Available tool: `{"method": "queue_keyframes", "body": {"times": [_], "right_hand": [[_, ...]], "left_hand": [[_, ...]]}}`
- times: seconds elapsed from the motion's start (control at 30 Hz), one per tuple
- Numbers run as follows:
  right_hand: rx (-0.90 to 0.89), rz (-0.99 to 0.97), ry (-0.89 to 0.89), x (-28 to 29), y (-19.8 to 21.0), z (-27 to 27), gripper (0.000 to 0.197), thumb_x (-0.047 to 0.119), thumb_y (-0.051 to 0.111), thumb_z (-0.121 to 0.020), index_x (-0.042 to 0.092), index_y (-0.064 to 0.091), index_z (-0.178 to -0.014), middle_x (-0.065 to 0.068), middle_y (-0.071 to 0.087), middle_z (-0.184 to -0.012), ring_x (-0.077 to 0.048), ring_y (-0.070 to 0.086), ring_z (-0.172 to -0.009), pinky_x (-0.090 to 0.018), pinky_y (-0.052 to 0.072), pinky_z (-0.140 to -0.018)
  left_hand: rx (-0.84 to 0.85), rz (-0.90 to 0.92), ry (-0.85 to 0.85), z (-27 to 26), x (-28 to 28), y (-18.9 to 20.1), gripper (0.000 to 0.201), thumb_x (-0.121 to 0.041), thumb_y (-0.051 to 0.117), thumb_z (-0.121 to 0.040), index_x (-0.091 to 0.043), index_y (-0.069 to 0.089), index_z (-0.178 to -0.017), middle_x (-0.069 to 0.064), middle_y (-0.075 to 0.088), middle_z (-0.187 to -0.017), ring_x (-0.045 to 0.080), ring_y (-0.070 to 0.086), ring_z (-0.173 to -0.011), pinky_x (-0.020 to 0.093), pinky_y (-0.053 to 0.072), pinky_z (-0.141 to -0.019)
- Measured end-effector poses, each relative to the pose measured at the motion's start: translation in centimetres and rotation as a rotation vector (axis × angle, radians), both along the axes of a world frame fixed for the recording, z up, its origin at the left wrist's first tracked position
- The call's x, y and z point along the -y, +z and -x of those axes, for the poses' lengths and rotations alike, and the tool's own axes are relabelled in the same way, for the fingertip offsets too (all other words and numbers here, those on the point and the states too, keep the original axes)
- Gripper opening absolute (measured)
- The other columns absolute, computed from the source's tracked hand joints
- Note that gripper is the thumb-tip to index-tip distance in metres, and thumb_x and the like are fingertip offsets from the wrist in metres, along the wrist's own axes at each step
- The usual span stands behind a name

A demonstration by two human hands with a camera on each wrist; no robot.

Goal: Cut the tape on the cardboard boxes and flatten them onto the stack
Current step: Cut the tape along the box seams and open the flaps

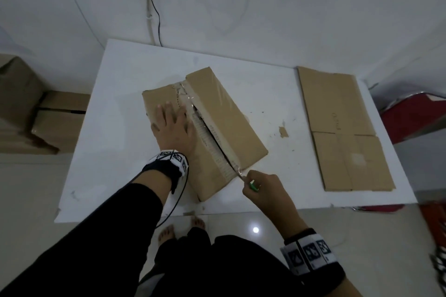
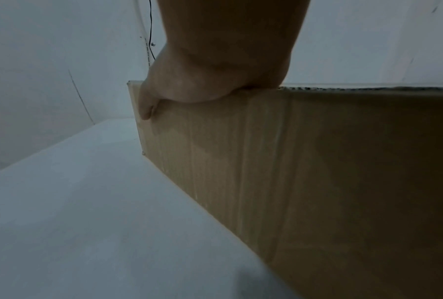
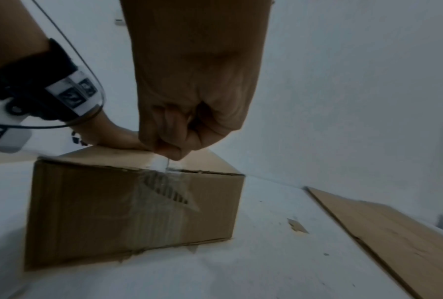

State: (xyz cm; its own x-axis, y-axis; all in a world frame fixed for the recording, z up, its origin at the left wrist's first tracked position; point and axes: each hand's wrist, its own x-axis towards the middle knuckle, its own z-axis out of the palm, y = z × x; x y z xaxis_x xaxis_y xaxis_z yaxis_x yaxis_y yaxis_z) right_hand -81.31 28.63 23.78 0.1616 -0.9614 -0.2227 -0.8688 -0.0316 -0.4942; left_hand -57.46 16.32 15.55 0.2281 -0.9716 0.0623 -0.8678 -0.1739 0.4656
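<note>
The left hand presses flat on the cardboard box; the right hand grips a green-handled cutter at the box's near edge, seam tape nearly split. Best keep the blade shallow, drawn away from the left fingers. The flattened stack lies right of the box.

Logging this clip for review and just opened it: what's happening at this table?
A person is cutting open a box on a white table. The left hand presses flat on the box's top, steadying it. The right hand grips a green-handled knife, its blade at the near end of the top seam, where the tape runs down the box's end. The seam already gapes open. Flattened cardboard lies to the right.
</note>
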Motion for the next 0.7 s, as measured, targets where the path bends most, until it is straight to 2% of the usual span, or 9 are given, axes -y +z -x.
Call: {"method": "queue_keyframes", "body": {"times": [0.07, 0.13, 0.17, 0.23, 0.33, 0.47, 0.53, 0.63, 0.7], "right_hand": [[0.051, 0.032, -0.046, -0.7, 0.6, 1.5, 0.016, 0.015, 0.068, -0.083, 0.016, 0.057, -0.071, 0.001, 0.049, -0.050, -0.015, 0.041, -0.045, -0.026, 0.030, -0.046], [0.140, 0.119, -0.149, -1.0, 0.9, 2.6, 0.011, 0.017, 0.068, -0.088, 0.016, 0.060, -0.080, 0.001, 0.060, -0.058, -0.014, 0.055, -0.050, -0.027, 0.042, -0.047], [0.177, 0.181, -0.212, -0.9, 0.9, 2.7, 0.009, 0.019, 0.065, -0.093, 0.017, 0.060, -0.085, 0.003, 0.063, -0.062, -0.012, 0.059, -0.054, -0.026, 0.045, -0.049], [0.280, 0.263, -0.375, 0.0, 0.5, 2.0, 0.005, 0.023, 0.058, -0.098, 0.019, 0.060, -0.096, 0.008, 0.067, -0.070, -0.005, 0.064, -0.062, -0.019, 0.048, -0.054], [0.465, 0.306, -0.605, 2.0, -1.0, -0.2, 0.011, 0.027, 0.052, -0.102, 0.020, 0.057, -0.108, 0.012, 0.071, -0.083, 0.003, 0.061, -0.071, -0.014, 0.044, -0.061], [0.648, 0.273, -0.702, 3.1, -2.8, -3.3, 0.013, 0.025, 0.049, -0.103, 0.014, 0.053, -0.110, 0.009, 0.072, -0.091, 0.002, 0.064, -0.088, -0.012, 0.045, -0.075], [0.693, 0.284, -0.689, 3.1, -3.2, -4.4, 0.013, 0.023, 0.048, -0.103, 0.012, 0.052, -0.109, 0.007, 0.072, -0.094, 0.003, 0.065, -0.089, -0.007, 0.045, -0.075], [0.732, 0.270, -0.729, 4.0, -3.6, -4.6, 0.010, 0.022, 0.049, -0.103, 0.013, 0.051, -0.106, 0.005, 0.073, -0.094, 0.006, 0.064, -0.085, -0.005, 0.042, -0.066], [0.722, 0.246, -0.731, 5.3, -3.7, -4.2, 0.007, 0.021, 0.051, -0.102, 0.015, 0.053, -0.103, 0.005, 0.073, -0.093, 0.004, 0.064, -0.084, -0.009, 0.043, -0.066]], "left_hand": [[0.008, 0.026, 0.016, 0.0, -0.1, 0.2, 0.052, -0.040, 0.043, -0.091, -0.023, 0.045, -0.141, 0.013, 0.029, -0.154, 0.036, 0.017, -0.145, 0.065, 0.014, -0.108], [0.023, 0.112, -0.020, -0.1, -0.4, 0.6, 0.046, -0.036, 0.047, -0.092, -0.022, 0.049, -0.135, 0.015, 0.038, -0.147, 0.038, 0.024, -0.141, 0.061, 0.002, -0.111], [0.028, 0.172, -0.125, -0.1, -0.7, 0.9, 0.040, -0.035, 0.047, -0.092, -0.021, 0.052, -0.130, 0.015, 0.044, -0.139, 0.039, 0.032, -0.135, 0.057, 0.005, -0.112], [0.053, 0.251, -0.504, 0.3, -1.5, 1.6, 0.033, -0.038, 0.044, -0.091, -0.022, 0.058, -0.116, 0.010, 0.050, -0.123, 0.033, 0.044, -0.118, 0.043, 0.017, -0.103], [0.110, 0.204, -0.939, 1.3, -2.7, 2.0, 0.037, -0.049, 0.041, -0.093, -0.022, 0.058, -0.110, 0.004, 0.054, -0.114, 0.020, 0.044, -0.107, 0.035, 0.023, -0.092], [0.218, 0.108, -0.993, 1.8, -3.0, 2.8, 0.048, -0.060, 0.037, -0.094, -0.023, 0.058, -0.116, 0.000, 0.054, -0.121, 0.019, 0.049, -0.110, 0.030, 0.026, -0.089], [0.264, 0.015, -0.994, 1.7, -3.0, 3.4, 0.058, -0.067, 0.032, -0.091, -0.027, 0.054, -0.127, -0.002, 0.050, -0.131, 0.018, 0.046, -0.118, 0.030, 0.027, -0.091], [0.360, -0.086, -1.049, 1.7, -2.7, 4.4, 0.084, -0.080, 0.011, -0.080, -0.032, 0.044, -0.140, 0.002, 0.042, -0.137, 0.020, 0.038, -0.124, 0.032, 0.027, -0.096], [0.420, -0.153, -1.043, 2.3, -2.0, 5.3, 0.087, -0.084, 0.018, -0.076, -0.031, 0.045, -0.139, 0.005, 0.039, -0.132, 0.022, 0.036, -0.120, 0.034, 0.028, -0.094]]}}
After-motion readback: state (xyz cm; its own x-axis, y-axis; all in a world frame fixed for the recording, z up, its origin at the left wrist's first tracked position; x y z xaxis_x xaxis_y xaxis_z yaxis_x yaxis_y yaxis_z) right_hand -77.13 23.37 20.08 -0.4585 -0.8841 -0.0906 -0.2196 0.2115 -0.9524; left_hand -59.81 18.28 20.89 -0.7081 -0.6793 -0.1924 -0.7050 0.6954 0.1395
